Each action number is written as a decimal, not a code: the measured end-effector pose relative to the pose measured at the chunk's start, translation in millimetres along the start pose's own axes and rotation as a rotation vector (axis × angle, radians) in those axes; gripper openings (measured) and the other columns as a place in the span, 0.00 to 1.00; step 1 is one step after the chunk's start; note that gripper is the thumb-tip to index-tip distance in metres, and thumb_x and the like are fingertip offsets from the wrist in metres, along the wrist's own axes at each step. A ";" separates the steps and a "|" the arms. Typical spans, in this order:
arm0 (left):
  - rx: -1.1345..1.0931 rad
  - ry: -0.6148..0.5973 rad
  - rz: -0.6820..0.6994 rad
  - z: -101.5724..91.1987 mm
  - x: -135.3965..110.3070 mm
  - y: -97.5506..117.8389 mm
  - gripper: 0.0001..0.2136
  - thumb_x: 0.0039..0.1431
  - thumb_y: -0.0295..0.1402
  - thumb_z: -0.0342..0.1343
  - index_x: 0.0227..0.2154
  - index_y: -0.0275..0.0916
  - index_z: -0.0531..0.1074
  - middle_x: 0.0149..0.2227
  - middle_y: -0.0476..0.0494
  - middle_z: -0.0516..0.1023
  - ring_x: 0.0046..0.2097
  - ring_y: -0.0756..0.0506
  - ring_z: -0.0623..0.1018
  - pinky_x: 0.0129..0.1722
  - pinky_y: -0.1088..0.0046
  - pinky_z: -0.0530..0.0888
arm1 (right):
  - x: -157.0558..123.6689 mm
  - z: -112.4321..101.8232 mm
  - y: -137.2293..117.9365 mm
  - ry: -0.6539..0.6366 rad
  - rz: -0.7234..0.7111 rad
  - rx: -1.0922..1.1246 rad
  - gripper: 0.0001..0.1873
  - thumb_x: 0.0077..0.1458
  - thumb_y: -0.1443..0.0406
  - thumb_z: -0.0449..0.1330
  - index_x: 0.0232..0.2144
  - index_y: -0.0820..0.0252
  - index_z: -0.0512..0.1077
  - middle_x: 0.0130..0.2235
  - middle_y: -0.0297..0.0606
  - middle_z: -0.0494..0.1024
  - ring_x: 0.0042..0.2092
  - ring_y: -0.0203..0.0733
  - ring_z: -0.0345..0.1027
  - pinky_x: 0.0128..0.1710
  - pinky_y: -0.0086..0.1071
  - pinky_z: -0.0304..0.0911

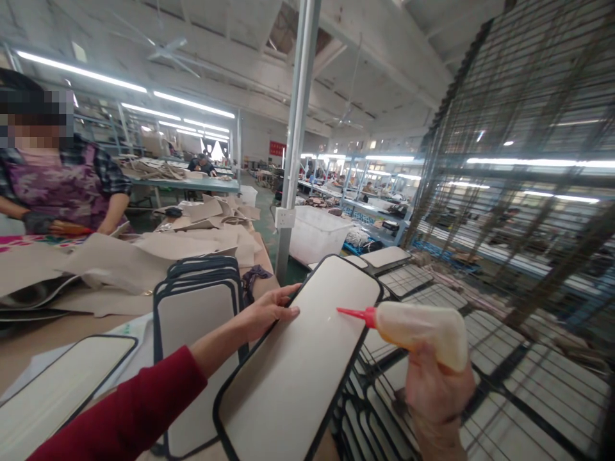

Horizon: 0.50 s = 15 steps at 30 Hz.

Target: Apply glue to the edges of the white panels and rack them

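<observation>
My left hand, in a red sleeve, grips the left edge of a white rounded panel with a dark border, holding it tilted above the bench edge. My right hand is closed round a soft squeeze bottle of pale glue. Its red nozzle points left and hovers just over the panel's right side. A stack of like panels lies on the bench to the left, and one more panel sits at the near left.
A wire drying rack with several panels on it fills the right. Beige cut sheets cover the bench, where another person works at the far left. A steel post and a white tub stand behind.
</observation>
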<state>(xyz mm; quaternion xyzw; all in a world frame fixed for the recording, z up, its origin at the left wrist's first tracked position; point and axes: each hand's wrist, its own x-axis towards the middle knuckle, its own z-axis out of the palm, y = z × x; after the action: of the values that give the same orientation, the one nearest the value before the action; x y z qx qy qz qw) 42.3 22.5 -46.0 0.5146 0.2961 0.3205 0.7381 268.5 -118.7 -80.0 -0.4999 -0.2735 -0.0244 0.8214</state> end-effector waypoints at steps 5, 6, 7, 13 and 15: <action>-0.045 0.015 -0.016 -0.6 -4.0 2.6 0.47 0.31 0.28 0.71 0.60 0.33 0.60 0.41 0.39 0.81 0.34 0.44 0.78 0.35 0.72 0.73 | -13.9 -12.7 9.8 -0.179 0.101 -0.022 0.32 0.39 0.54 0.69 0.43 0.67 0.70 0.36 0.44 0.75 0.36 0.47 0.70 0.34 0.36 0.68; -0.045 0.029 -0.022 -2.6 -4.0 2.8 0.48 0.30 0.28 0.71 0.60 0.32 0.60 0.39 0.39 0.81 0.34 0.44 0.78 0.35 0.71 0.73 | -21.7 -18.7 12.1 -0.256 0.161 -0.013 0.33 0.38 0.53 0.69 0.44 0.66 0.69 0.37 0.45 0.76 0.37 0.48 0.71 0.34 0.37 0.68; -0.044 0.041 -0.024 -4.8 -4.2 3.1 0.48 0.30 0.29 0.71 0.60 0.32 0.60 0.38 0.39 0.81 0.33 0.44 0.78 0.35 0.70 0.73 | -27.5 -23.4 13.5 -0.320 0.219 -0.009 0.34 0.37 0.53 0.69 0.45 0.66 0.69 0.37 0.46 0.76 0.37 0.50 0.71 0.34 0.38 0.69; -0.042 0.012 -0.023 -8.8 -9.9 6.7 0.45 0.31 0.29 0.71 0.58 0.34 0.63 0.38 0.40 0.81 0.35 0.42 0.79 0.35 0.70 0.74 | -8.3 -15.3 5.0 -0.009 0.076 0.086 0.28 0.38 0.57 0.70 0.40 0.65 0.71 0.37 0.42 0.75 0.37 0.44 0.70 0.38 0.36 0.68; -0.059 0.017 -0.028 -8.9 -10.5 6.7 0.45 0.31 0.29 0.72 0.58 0.35 0.63 0.38 0.40 0.81 0.35 0.43 0.79 0.36 0.70 0.74 | -7.5 -14.8 3.7 -0.004 0.067 0.088 0.28 0.38 0.57 0.70 0.41 0.65 0.70 0.37 0.42 0.74 0.37 0.43 0.70 0.38 0.36 0.68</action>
<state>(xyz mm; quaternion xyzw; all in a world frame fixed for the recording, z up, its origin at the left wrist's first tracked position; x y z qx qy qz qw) 27.9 21.2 -41.2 0.4858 0.3000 0.3231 0.7547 269.6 -130.9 -91.7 -0.4720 -0.2590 0.0161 0.8425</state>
